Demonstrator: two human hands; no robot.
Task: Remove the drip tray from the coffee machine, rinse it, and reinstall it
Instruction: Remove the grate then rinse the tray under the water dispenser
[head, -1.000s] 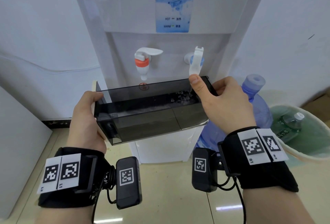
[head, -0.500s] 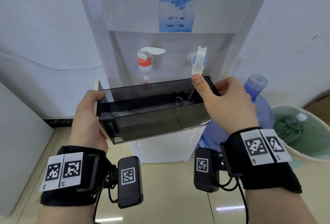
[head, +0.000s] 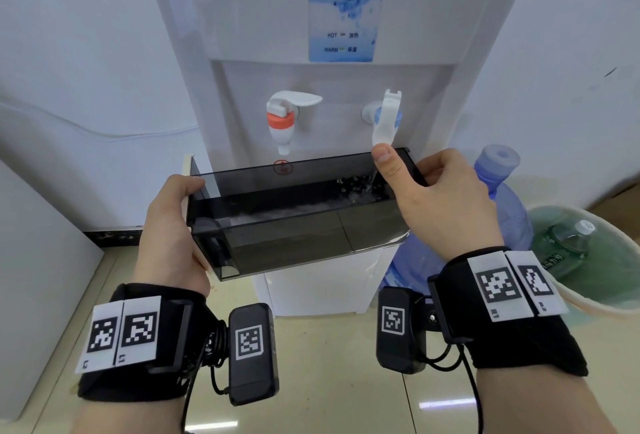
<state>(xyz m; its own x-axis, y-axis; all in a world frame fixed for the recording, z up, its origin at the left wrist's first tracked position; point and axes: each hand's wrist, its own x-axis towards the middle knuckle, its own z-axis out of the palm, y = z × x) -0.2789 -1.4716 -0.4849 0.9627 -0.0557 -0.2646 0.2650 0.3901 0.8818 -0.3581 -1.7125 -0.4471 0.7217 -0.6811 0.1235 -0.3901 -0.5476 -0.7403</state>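
A dark, see-through drip tray [head: 294, 232] is held level in front of a white water dispenser [head: 332, 35], under its taps. My left hand [head: 169, 229] grips the tray's left end. My right hand [head: 440, 201] holds the right end, with its thumb raised against the blue tap's white lever [head: 385, 122], which is pushed down. A thin stream of water falls into the tray's right side, where drops and foam show. Water lies along the tray's bottom.
The red hot tap [head: 284, 118] is to the left of the blue one. A blue water jug [head: 498, 212] stands on the floor right of the dispenser, beside a bin [head: 588, 260] with a green bottle [head: 561, 246]. A white cabinet [head: 34, 295] stands at left.
The hands and the tray have hardly moved. Water keeps running from the blue tap into the tray; the view has shifted slightly.
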